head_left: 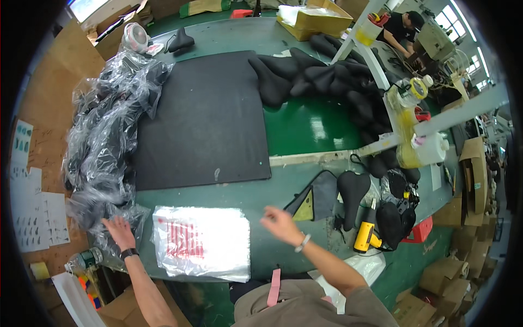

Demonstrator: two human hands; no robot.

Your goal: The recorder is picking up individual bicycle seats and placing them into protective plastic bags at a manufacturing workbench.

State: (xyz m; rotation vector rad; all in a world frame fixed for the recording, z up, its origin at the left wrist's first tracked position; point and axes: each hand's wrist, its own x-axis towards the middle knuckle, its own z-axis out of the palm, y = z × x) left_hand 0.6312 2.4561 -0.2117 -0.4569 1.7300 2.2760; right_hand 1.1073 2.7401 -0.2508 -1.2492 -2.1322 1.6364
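at the near left of the green table (239, 197), the left hand (120, 233) is over the lower end of a long heap of clear plastic wrapping (109, 139), its fingers spread apart; whether they press the film or hover just above cannot be told. dark shapes show through the plastic, probably seats, and the heap runs down the left side, perhaps to leave the middle free. the right hand (279, 223) hangs just right of a flat stack of clear bags (226, 245) with red print, fingers curled in and nothing visible in them; whether the tips meet is unclear. the stack lies right before the body, seemingly so either hand can get at it. beyond it lies a black mat (201, 125), likely there to spare things from scratches. bare black seats (272, 90) are heaped on the far side, apart from the plastic, and a yellow heat gun (365, 234) sits off to the right, within the right arm's reach.
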